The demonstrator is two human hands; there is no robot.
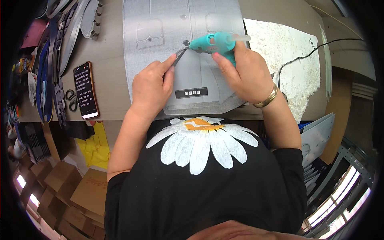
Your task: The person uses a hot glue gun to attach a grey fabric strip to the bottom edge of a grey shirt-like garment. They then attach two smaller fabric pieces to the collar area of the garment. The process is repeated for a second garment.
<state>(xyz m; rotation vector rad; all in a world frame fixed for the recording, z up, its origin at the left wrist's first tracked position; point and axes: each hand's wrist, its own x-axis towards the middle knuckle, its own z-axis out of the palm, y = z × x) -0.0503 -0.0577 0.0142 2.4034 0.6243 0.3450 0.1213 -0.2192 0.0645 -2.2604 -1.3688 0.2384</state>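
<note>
My right hand (250, 74) grips a teal glue gun (210, 43), with a translucent glue stick (241, 38) poking out of its back end. The gun's nozzle points left and down at a round metallic button (186, 43) on a grey, denim-look sheet piece (158, 18). My left hand (151, 86) pinches a thin dark pair of tweezers (181, 56), whose tips meet close to the nozzle and button. Printed pocket outlines show on the grey piece, and a black label (191, 93) with pale lettering lies near its lower edge.
Left of the piece lie a lit phone (85, 90) and black-handled scissors (72, 100). Stacked strips (60, 40) fill the far left. At right, a glue-spotted white sheet (286, 60) lies under a black cord (298, 59). Cardboard boxes (90, 196) stand below left.
</note>
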